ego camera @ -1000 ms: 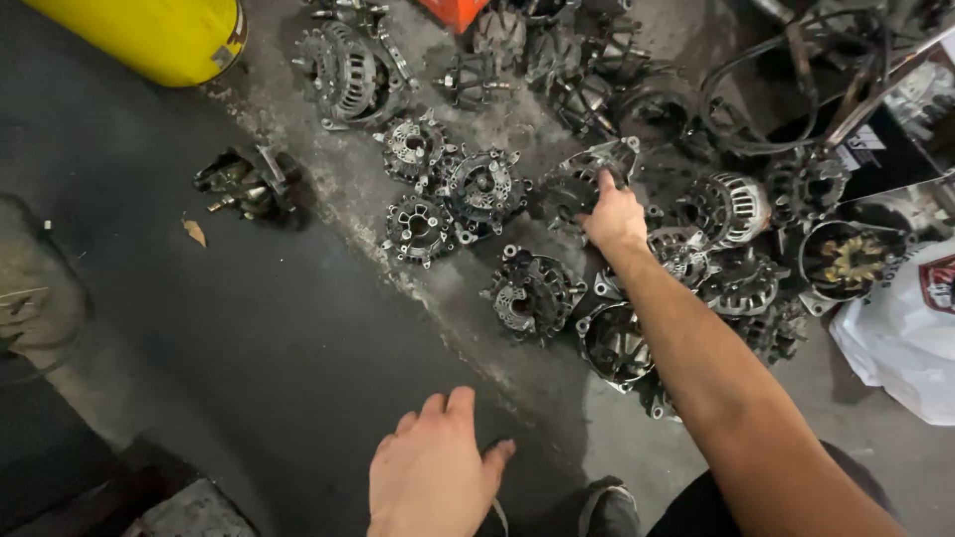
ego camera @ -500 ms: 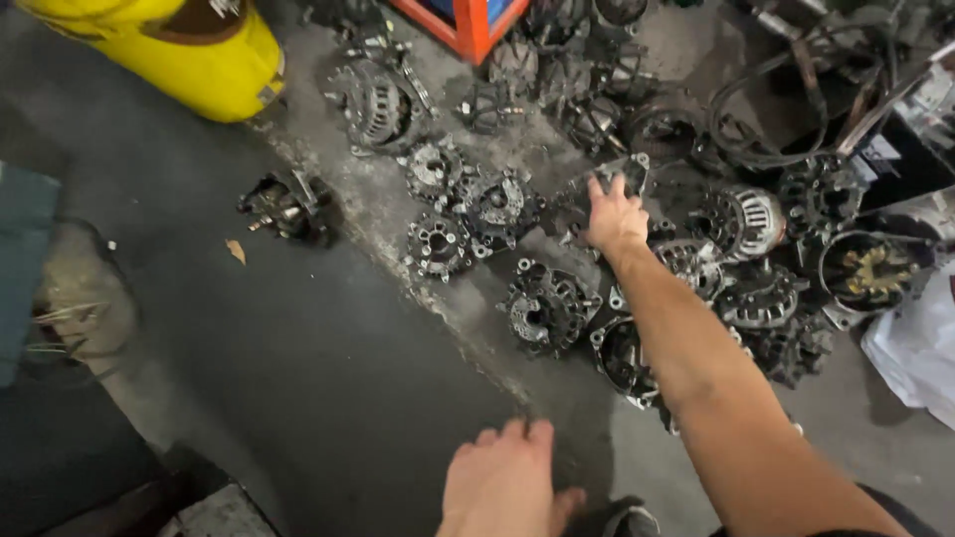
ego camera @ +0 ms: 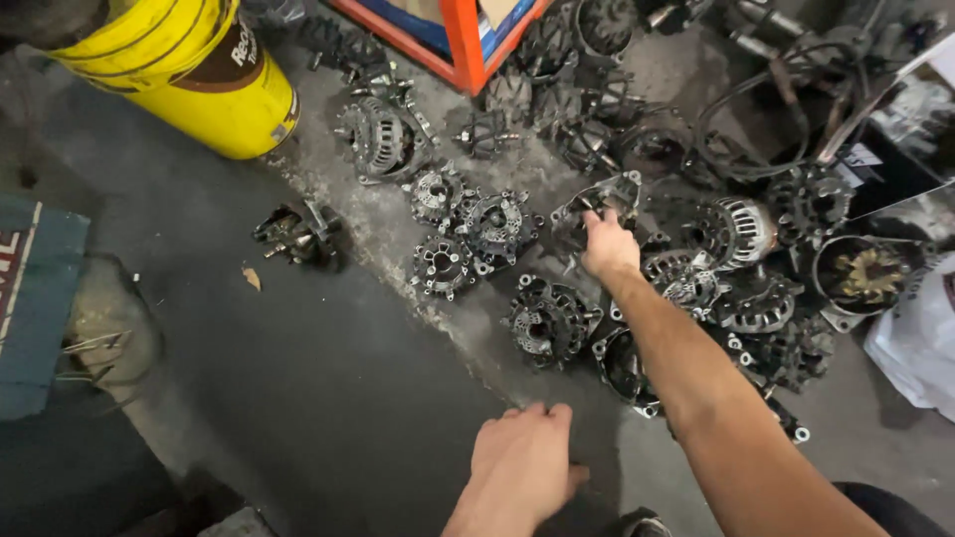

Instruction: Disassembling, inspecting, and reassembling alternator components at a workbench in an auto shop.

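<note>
**Head view: right hand on a cast alternator housing, floor pile**

Head camera looks down on a grimy concrete floor (ego camera: pixel 298 398) strewn with alternator parts. The right hand (ego camera: pixel 609 247) reaches to about 1 o'clock from frame centre, its fingers (ego camera: pixel 595 217) curled onto the rim of a grey alternator housing (ego camera: pixel 597 199) that lies among the pile; whether they are fully clamped on it I cannot tell. The left hand (ego camera: pixel 522 467) rests flat at 6 o'clock, fingers together and pressed on the floor, holding nothing.

Judgement: the housing is cast metal, rigid, moderately heavy, probably greasy and so slippery, with sharp-edged vent slots. Best hold looks to be the outer rim or a mounting ear, not the thin ribs.

A finned end frame (ego camera: pixel 494 221) lies at 9 o'clock of the right hand, near it. A yellow bucket (ego camera: pixel 199 89) stands well apart at 10 o'clock.
</note>
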